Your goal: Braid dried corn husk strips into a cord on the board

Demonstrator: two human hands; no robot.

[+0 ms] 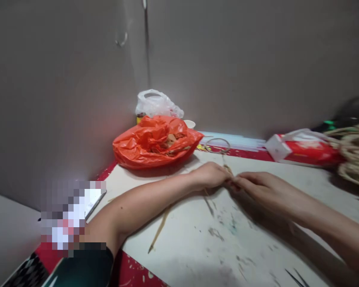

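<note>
1. Straw-coloured strands [227, 169] sit pinched between your two hands at the middle of the frame, over the stained white table [197, 239].
2. Your left hand [211, 175] is closed in a loose fist around the strands, knuckles up, forearm lying flat on the table.
3. Your right hand [263, 187] reaches in from the lower right, its fingers nearly closed and its fingertips meeting the left hand's; how tightly they nip the strands I cannot tell through the blur.
4. Keep both pinches close together, as they are now, so the short length between them stays taut and does not unravel.
5. Keep your left forearm resting on the table for steadiness, and turn the work with the fingertips, not the wrists.
6. Mind the loose strand [160, 229] lying under your left forearm toward the lower middle: do not drag it along.
7. An orange plastic bag [155, 141] sits just beyond your hands at upper centre, a thin ring [217, 145] beside it, and a bundle of the same fibre [357, 153] at the right edge.
</note>
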